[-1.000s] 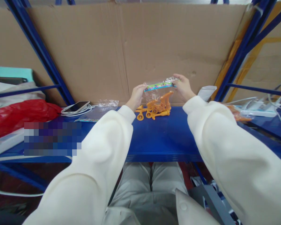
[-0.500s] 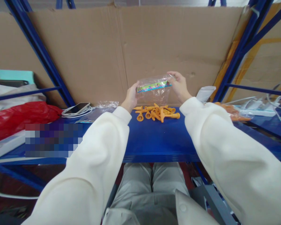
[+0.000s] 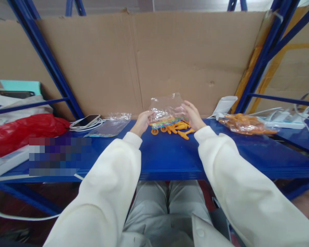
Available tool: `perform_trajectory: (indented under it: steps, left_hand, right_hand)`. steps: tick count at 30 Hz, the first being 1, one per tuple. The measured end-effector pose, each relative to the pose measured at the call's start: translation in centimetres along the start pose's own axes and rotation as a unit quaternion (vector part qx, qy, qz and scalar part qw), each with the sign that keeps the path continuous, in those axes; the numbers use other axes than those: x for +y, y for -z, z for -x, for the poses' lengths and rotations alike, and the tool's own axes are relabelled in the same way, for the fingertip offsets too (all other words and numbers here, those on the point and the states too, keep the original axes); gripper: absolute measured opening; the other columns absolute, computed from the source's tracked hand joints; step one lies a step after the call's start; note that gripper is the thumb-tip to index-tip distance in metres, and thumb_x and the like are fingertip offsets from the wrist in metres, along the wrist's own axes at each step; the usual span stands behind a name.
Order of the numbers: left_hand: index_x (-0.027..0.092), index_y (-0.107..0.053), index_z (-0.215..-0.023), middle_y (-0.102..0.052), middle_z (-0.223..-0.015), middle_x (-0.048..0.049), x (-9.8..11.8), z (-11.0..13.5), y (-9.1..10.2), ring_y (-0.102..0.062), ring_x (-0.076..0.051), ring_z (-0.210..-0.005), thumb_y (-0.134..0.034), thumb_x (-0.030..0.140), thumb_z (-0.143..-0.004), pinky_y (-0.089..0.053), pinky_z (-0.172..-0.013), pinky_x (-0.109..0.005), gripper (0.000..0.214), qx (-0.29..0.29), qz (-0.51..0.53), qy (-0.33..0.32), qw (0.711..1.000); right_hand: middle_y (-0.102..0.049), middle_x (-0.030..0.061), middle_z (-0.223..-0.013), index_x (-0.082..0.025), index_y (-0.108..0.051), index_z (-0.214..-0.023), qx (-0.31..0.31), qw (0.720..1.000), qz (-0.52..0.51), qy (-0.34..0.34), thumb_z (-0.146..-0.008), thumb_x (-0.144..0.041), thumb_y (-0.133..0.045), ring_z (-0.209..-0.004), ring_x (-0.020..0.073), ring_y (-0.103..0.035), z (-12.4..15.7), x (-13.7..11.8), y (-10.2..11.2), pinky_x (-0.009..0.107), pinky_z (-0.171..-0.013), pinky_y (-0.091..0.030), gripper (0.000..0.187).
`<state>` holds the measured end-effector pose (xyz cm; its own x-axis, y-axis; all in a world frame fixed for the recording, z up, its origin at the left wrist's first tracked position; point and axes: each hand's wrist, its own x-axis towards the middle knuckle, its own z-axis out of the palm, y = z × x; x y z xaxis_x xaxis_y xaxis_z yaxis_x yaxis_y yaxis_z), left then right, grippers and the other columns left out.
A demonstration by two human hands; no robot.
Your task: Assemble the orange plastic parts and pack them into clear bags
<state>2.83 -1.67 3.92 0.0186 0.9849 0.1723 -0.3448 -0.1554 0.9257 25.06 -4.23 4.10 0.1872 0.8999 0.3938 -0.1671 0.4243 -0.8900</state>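
Observation:
Both my hands hold an empty clear plastic bag (image 3: 166,107) with a colourful printed strip, low over the blue shelf (image 3: 170,154). My left hand (image 3: 142,122) pinches its left edge. My right hand (image 3: 192,115) grips its right side with the fingers curled. Just under and behind the bag lies a loose pile of several small orange plastic pieces (image 3: 177,127) on the shelf.
A second bag of orange pieces (image 3: 245,124) lies to the right, by a white pouch (image 3: 224,104) and white cables. To the left are an empty clear bag (image 3: 110,124), a phone (image 3: 84,120) on a cable, and a red bag (image 3: 25,128). Cardboard backs the shelf.
The orange pieces dropped out of the bag onto the shelf. Both hands then brought the emptied bag down from chest height to just above the pile.

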Motion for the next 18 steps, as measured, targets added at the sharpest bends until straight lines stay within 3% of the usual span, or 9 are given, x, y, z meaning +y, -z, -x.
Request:
perform_trajectory:
  steps: [3,6,11,15,18]
  left_hand:
    - [0.015,-0.062,-0.067,-0.067,-0.06,-0.0023,-0.9,0.7,1.5,-0.06,-0.012,-0.049,-0.073,0.007,-0.08,-0.054,-0.056,-0.025,0.019,-0.044,-0.128,0.081,0.988]
    - [0.015,-0.065,-0.069,-0.069,-0.06,-0.0042,-1.2,1.0,2.3,-0.059,-0.012,-0.047,-0.078,0.015,-0.081,-0.05,-0.052,-0.023,0.018,-0.071,-0.196,0.102,0.973]
    - [0.016,-0.064,-0.066,-0.063,-0.051,-0.001,-1.3,1.3,1.6,-0.056,-0.01,-0.045,-0.074,0.021,-0.086,-0.044,-0.051,-0.02,0.023,-0.043,-0.223,0.053,0.972]
    - [0.017,-0.057,-0.056,-0.051,-0.042,0.0035,-1.5,1.5,0.7,-0.041,-0.007,-0.038,-0.079,0.027,-0.082,-0.029,-0.042,-0.018,0.035,-0.018,-0.225,-0.015,0.974]
    - [0.018,-0.059,-0.056,-0.041,-0.037,0.006,-1.5,1.5,0.5,-0.036,-0.007,-0.037,-0.077,0.026,-0.083,-0.025,-0.042,-0.019,0.033,-0.009,-0.22,-0.035,0.975]
  right_hand:
    - [-0.072,0.0031,-0.073,-0.018,-0.062,-0.093,-0.012,0.988,0.02,-0.152,-0.087,-0.022,-0.073,-0.058,0.0149,-0.067,1.0,1.0,0.5,0.027,-0.057,-0.058,0.013]
    - [-0.065,0.0008,-0.061,-0.016,-0.06,-0.081,0.002,0.979,0.038,-0.2,-0.089,-0.012,-0.066,-0.051,0.0124,-0.063,1.8,1.1,0.4,0.023,-0.052,-0.054,0.011]
    - [-0.052,-0.0063,-0.052,-0.019,-0.054,-0.07,0.097,0.98,0.056,-0.167,-0.088,-0.006,-0.057,-0.043,0.008,-0.049,2.2,1.2,-0.2,0.021,-0.047,-0.047,0.022]
    - [-0.044,-0.0079,-0.05,-0.022,-0.048,-0.065,0.156,0.98,0.086,-0.094,-0.084,-0.016,-0.063,-0.041,0.0079,-0.038,1.5,2.2,-0.1,0.021,-0.042,-0.037,0.025]
    - [-0.041,-0.0084,-0.048,-0.023,-0.052,-0.069,0.163,0.978,0.118,-0.052,-0.086,-0.028,-0.065,-0.041,0.01,-0.038,0.9,3.1,0.2,0.022,-0.04,-0.034,0.022]
